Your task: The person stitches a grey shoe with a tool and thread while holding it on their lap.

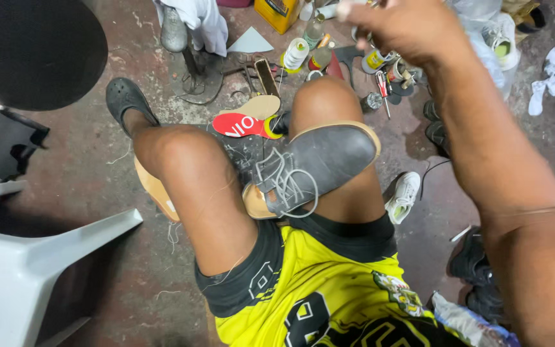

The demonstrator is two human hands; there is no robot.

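Observation:
A grey lace-up shoe (316,164) with a tan sole lies on its side across my right thigh, laces hanging loose. Neither hand touches it. My right hand (403,26) reaches forward over a clutter of tools on the floor, fingers curled; whether they pinch something small is unclear. A red-handled screwdriver (383,87) and a thread spool (295,54) lie just below that hand. My left hand is out of sight.
A red insole (239,125) and a tan insole (261,106) lie between my knees. A metal shoe stand (184,58) is at the back, a white sneaker (404,196) and black shoes (476,270) on the right, a white plastic chair (27,270) on the left.

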